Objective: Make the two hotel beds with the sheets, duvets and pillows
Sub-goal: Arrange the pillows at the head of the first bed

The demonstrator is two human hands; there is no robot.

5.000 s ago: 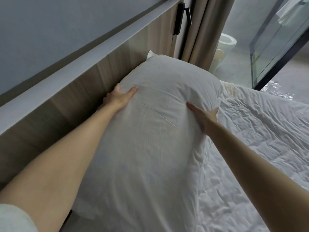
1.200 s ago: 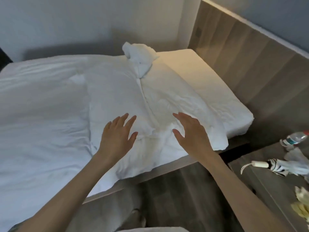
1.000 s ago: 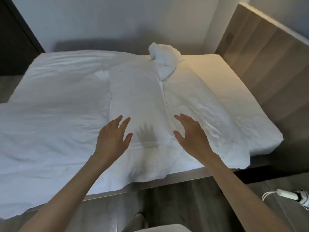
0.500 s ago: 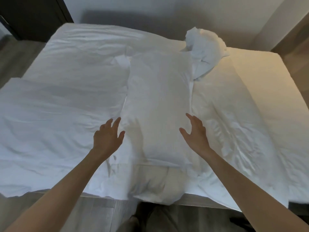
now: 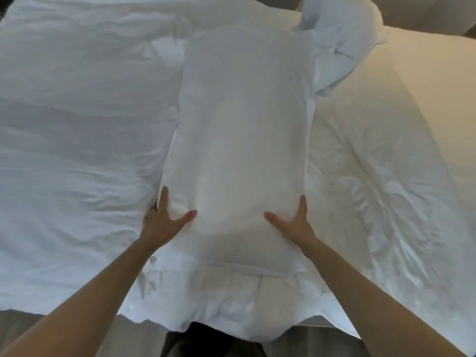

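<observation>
My left hand (image 5: pixel 164 222) and right hand (image 5: pixel 293 224), hovering open a moment ago, now both grasp the pillow (image 5: pixel 244 124) at its sides, so lifting it can begin

Left hand (image 5: pixel 160 224) and right hand (image 5: pixel 296 224) clasp pillow (image 5: pixel 244 124) near end (thumbs on top), atop rumpled duvet (image 5: pixel 77 130).
</observation>
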